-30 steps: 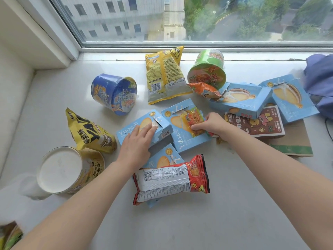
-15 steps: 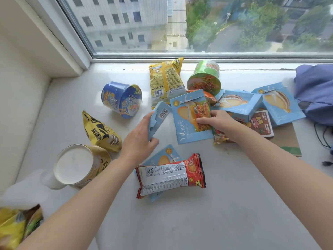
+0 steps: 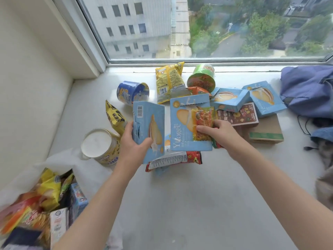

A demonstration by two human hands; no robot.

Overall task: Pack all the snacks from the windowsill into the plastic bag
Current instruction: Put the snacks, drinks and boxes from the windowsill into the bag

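Note:
My left hand grips a light blue snack box, lifted off the windowsill. My right hand holds a second light blue box together with a small orange packet pressed against its front. Under them lie a red-and-white packet and part of another blue box. The white plastic bag sits open at lower left with several snacks inside. More snacks remain on the sill: a blue cup, a yellow bag, a green cup, two blue boxes.
A yellow tub with a white lid and a yellow-black packet lie left of my hands. A brown box rests on a cardboard box. Blue cloth lies at the right edge. The window frame bounds the far side.
Both hands have picked their blue boxes up off the sill and raised them toward me. The view has tilted down and left, bringing the bag into sight.

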